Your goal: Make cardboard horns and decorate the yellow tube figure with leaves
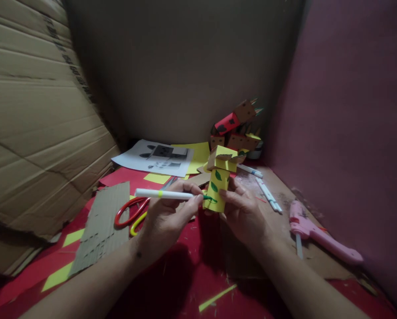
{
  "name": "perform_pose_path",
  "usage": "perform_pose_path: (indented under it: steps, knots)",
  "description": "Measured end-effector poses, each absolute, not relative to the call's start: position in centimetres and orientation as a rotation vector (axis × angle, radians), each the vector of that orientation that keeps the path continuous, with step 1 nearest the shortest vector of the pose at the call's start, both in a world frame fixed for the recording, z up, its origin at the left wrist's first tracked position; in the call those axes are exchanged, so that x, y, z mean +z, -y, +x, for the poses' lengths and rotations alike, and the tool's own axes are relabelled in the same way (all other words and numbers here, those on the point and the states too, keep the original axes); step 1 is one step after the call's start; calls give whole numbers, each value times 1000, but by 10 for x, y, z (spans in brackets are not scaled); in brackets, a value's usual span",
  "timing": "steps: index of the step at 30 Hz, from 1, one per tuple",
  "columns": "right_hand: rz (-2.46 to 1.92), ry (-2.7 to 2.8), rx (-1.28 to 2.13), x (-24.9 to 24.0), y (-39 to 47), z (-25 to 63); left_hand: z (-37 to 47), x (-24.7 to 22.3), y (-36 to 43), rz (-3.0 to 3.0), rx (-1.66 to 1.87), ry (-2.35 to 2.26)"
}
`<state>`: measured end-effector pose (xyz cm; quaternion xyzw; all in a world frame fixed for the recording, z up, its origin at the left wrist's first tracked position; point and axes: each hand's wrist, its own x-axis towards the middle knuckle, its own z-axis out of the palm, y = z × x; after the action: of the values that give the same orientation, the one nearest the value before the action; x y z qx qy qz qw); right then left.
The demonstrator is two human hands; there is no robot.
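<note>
My left hand is closed around a white marker with a yellow-green band. Its green tip touches the lower part of a yellow paper figure. On the figure's tube-shaped body are green leaf shapes, one of them only an outline under the tip. A box-like head with cardboard pieces sits on top of the body. My right hand grips the body from the right side, thumb across its front. Scissors with red and yellow handles lie just left of my left hand, their blades partly hidden.
A pink glue gun rests at the right, near several markers. Similar cardboard figures are stacked at the back. A printed sheet, corrugated cardboard and yellow strips lie on red paper. Upright cardboard borders the left.
</note>
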<state>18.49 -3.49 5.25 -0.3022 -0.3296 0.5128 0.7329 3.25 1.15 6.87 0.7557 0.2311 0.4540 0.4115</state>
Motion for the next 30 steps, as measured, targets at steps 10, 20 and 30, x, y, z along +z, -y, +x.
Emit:
perform_pose_path:
  steps: [10, 20, 30]
  knots:
    - [-676, 736, 1118, 56, 37, 184, 30, 67, -10, 1915, 1132, -569]
    - [-653, 726, 1114, 52, 34, 186, 32, 69, -11, 1862, 1146, -624]
    - [-652, 727, 1111, 53, 34, 184, 33, 71, -9, 1877, 1139, -601]
